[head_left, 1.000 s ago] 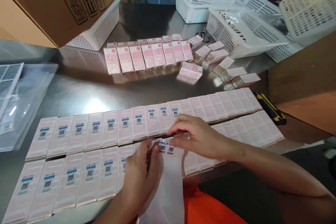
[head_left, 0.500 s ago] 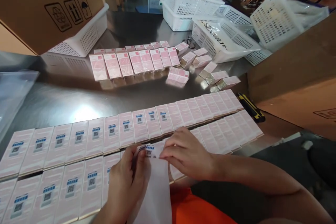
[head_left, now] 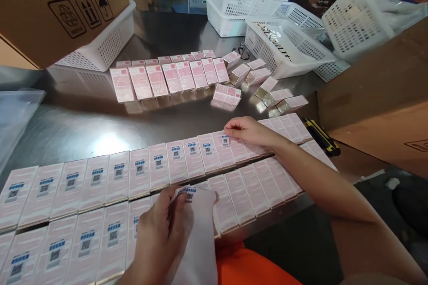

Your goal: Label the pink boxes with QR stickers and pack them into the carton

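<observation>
Two long rows of flat pink boxes (head_left: 174,164) lie side by side on the steel table (head_left: 100,120); those on the left carry small blue QR stickers. My left hand (head_left: 160,236) holds a white sticker backing sheet (head_left: 197,240) with stickers at its top edge. My right hand (head_left: 247,131) reaches to the back row and presses a QR sticker (head_left: 225,139) onto a pink box there with its fingertips.
More pink boxes (head_left: 167,78) stand in a row farther back, with loose ones (head_left: 274,95) to their right. White perforated baskets (head_left: 274,44) sit at the back and left. Cardboard boxes (head_left: 377,93) flank both sides. A yellow-black cutter (head_left: 321,136) lies at the right.
My right hand peeled a sticker off the sheet and moved up and right to the back row, laying it on a box. My left hand kept holding the sheet.
</observation>
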Demonstrator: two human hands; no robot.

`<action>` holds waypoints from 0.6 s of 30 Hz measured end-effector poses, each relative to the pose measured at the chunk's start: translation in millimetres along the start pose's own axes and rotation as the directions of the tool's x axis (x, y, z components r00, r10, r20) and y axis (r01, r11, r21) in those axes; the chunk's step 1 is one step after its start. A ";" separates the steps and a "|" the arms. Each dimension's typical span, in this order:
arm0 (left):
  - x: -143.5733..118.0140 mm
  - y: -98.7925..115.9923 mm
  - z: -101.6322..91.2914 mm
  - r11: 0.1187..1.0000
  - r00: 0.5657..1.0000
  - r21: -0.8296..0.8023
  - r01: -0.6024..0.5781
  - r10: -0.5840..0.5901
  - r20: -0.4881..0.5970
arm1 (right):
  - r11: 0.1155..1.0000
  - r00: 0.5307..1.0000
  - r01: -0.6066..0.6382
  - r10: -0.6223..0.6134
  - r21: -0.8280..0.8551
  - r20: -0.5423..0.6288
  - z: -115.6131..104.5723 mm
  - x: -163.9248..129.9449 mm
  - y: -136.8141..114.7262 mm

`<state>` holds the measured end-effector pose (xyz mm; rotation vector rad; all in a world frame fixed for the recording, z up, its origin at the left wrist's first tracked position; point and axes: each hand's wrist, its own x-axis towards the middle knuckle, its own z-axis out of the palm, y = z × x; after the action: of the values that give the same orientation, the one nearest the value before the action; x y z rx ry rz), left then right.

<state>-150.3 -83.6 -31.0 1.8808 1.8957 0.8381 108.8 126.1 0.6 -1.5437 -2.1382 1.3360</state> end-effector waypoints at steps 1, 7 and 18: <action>-0.2 1.7 -0.4 1.000 1.000 0.007 -0.001 0.001 -0.001 | 0.999 1.000 0.004 -0.003 -0.034 0.012 1.0 1.5 0.6; -0.6 17.7 -4.3 0.988 0.990 0.081 0.129 -0.132 0.042 | 0.975 0.999 0.053 -0.053 -0.216 0.006 7.9 0.0 -4.5; -1.3 20.8 -5.3 0.984 0.985 0.081 0.157 -0.162 0.059 | 0.942 0.996 0.081 -0.085 -0.326 0.000 10.3 -1.7 -8.1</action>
<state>-137.2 -86.8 -14.3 1.7473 2.0329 0.6549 98.0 118.5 1.3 -1.5432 -2.4830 0.9779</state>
